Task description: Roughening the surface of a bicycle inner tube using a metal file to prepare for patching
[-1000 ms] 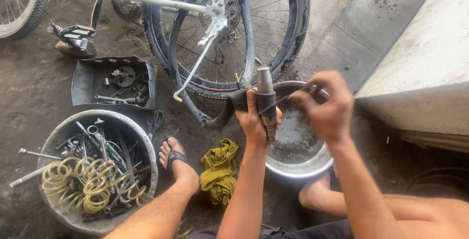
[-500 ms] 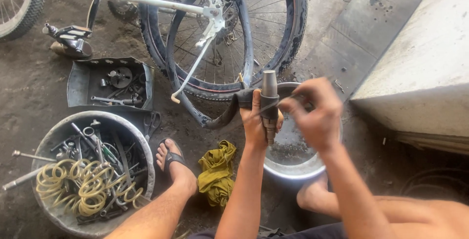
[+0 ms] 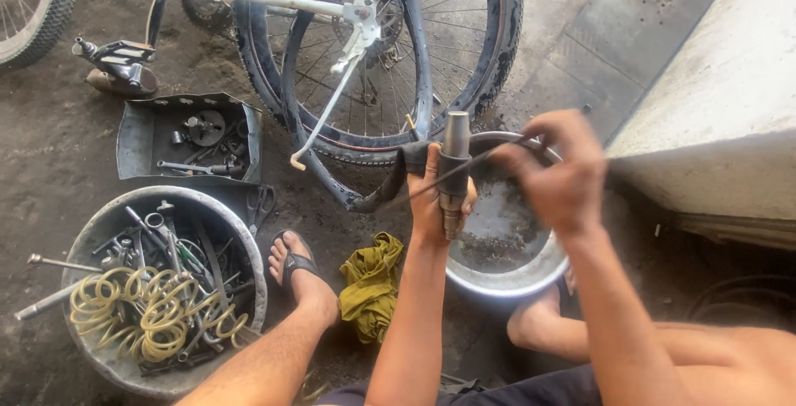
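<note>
Dirt floor, left hand gripping metal cylinder (upright), right hand beside

A metal basin lies beneath both hands; a rag sits just left, a tool bowl farther left, a bicycle wheel beyond, perhaps touching nothing.

Wheel, basin, ledge hem the hands.

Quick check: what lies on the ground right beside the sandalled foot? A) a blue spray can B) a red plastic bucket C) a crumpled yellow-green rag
C: the crumpled yellow-green rag lies between the sandalled foot and the round metal basin.
</note>
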